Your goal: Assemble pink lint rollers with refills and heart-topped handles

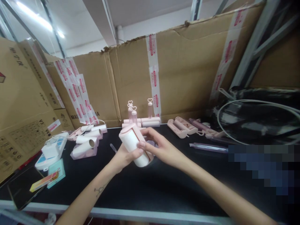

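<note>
Over the middle of the table I hold a white roll set in a pink plastic holder, tilted with its upper end to the left. My left hand is closed around it from the left and below, its thumb across the lower part of the roll. From the right, my right hand grips the pink side, thumb and fingers pressed against it. Behind the roll stand several pink tubes with heart-shaped tops, one being a pink tube. Part of a pale piece shows behind my right hand, mostly hidden.
White rolls in pink holders lie at left, near a white power strip, phone and teal card. Pink empty holders and a clear plastic sleeve lie right. Cardboard walls the back. A white cable loops at right.
</note>
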`<action>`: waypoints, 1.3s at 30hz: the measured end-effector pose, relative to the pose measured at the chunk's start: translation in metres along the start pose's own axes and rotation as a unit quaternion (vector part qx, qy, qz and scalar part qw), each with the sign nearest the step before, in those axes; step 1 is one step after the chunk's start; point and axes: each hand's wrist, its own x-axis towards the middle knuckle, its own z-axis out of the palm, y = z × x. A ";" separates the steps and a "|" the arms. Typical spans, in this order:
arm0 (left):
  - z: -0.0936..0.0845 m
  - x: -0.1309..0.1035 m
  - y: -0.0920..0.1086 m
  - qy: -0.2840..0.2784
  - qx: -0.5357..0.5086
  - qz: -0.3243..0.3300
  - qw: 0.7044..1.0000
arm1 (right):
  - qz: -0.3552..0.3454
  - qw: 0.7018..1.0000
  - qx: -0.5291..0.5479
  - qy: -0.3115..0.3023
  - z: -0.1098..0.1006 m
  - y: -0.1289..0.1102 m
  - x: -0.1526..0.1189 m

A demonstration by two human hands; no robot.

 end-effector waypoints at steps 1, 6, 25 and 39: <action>-0.002 0.000 -0.001 0.000 0.037 0.009 0.999 | 0.014 1.000 0.018 -0.016 -0.001 0.001 0.002; -0.016 0.003 -0.021 0.083 0.338 -0.048 0.936 | 0.016 0.998 0.014 0.052 -0.019 0.016 0.013; -0.055 0.012 -0.039 -0.114 0.288 -0.109 0.945 | -0.024 0.956 -0.259 -0.134 -0.021 0.040 0.008; -0.058 0.012 -0.042 -0.156 0.247 -0.146 0.945 | 0.330 0.754 -0.567 0.037 -0.140 0.062 0.022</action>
